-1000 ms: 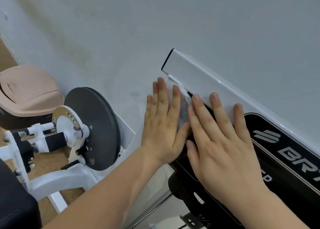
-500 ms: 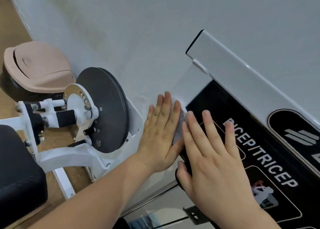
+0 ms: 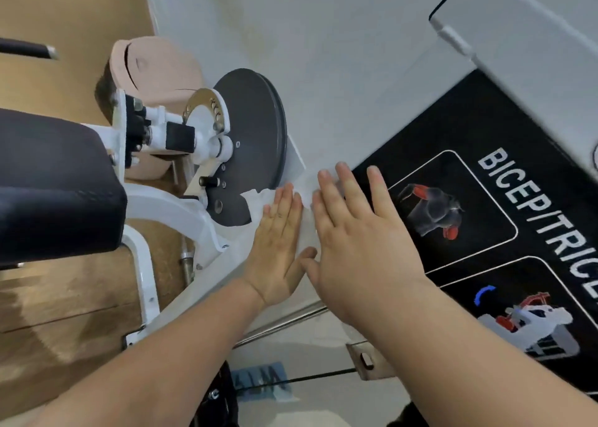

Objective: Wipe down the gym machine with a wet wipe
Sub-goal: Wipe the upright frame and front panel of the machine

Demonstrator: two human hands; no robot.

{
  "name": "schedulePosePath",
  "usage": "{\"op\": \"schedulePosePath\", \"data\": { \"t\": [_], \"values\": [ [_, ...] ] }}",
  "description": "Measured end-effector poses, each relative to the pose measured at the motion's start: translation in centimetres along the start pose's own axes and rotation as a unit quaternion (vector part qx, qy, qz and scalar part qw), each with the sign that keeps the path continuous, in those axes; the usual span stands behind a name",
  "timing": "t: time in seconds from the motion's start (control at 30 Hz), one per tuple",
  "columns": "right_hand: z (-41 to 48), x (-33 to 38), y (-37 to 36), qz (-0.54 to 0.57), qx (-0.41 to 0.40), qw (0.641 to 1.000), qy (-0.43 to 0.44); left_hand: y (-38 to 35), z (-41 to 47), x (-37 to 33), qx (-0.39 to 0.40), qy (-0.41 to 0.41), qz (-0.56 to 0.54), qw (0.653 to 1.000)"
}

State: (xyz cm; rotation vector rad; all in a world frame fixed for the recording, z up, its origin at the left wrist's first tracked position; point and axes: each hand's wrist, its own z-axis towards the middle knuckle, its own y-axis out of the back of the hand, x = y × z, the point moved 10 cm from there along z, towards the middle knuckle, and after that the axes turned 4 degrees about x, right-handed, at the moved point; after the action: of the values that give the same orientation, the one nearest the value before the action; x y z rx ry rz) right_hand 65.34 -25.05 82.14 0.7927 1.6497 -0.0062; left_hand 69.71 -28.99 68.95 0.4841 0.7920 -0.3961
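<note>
A white wet wipe (image 3: 259, 202) lies flat against the side panel of the gym machine's white shroud (image 3: 504, 32). My left hand (image 3: 278, 242) presses it with straight fingers. My right hand (image 3: 359, 232) lies flat beside it, fingers straight, over the wipe's right part and the left edge of the black BICEP/TRICEP label (image 3: 479, 206). The wipe's crumpled corner sticks out to the left, over the rim of the dark grey cam disc (image 3: 255, 135).
A black pad (image 3: 55, 181) on a white frame (image 3: 168, 210) sits at the left. A pink lidded bin (image 3: 152, 67) stands behind the disc by the wall. Wooden floor (image 3: 64, 313) shows below. A steel cable (image 3: 320, 376) and bracket run beneath my right forearm.
Both hands have slid down the shroud's side with the wipe, from its upper corner to beside the label's lower part. More of the label now shows above them.
</note>
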Motion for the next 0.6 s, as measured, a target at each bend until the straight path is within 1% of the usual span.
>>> {"op": "schedulePosePath", "data": {
  "t": [0.1, 0.2, 0.27, 0.37, 0.4, 0.43, 0.5, 0.53, 0.6],
  "values": [
    [1.1, 1.5, -1.9, -0.025, 0.037, 0.999, 0.006, -0.6, -1.8, 2.1, -0.007, 0.019, 0.015, 1.000],
    [1.5, 4.2, -2.9, -0.029, 0.087, 0.995, 0.046, -2.0, -3.8, 4.7, 0.013, 0.047, 0.024, 0.999],
    [1.9, 6.9, -3.0, 0.004, 0.114, 0.991, 0.074, -3.1, -4.7, 7.4, 0.035, 0.104, 0.053, 0.993],
    [3.7, 12.2, -4.0, 0.070, 0.157, 0.981, 0.092, -4.8, -6.5, 10.6, 0.084, 0.171, 0.130, 0.973],
    [4.4, 13.9, -4.5, 0.088, 0.177, 0.976, 0.090, -5.1, -7.2, 10.8, 0.094, 0.173, 0.165, 0.966],
    [5.0, 15.4, -5.0, 0.106, 0.190, 0.973, 0.082, -5.4, -7.7, 10.5, 0.097, 0.162, 0.164, 0.968],
    [5.9, 16.9, -5.6, 0.147, 0.191, 0.969, 0.048, -5.8, -8.1, 10.0, 0.086, 0.126, 0.098, 0.983],
    [6.1, 16.9, -5.9, 0.165, 0.176, 0.970, 0.023, -6.2, -8.6, 10.5, 0.098, 0.123, 0.111, 0.981],
    [6.3, 15.9, -6.5, 0.205, 0.124, 0.970, -0.036, -5.6, -9.3, 12.6, 0.111, 0.188, 0.147, 0.965]
  ]
}}
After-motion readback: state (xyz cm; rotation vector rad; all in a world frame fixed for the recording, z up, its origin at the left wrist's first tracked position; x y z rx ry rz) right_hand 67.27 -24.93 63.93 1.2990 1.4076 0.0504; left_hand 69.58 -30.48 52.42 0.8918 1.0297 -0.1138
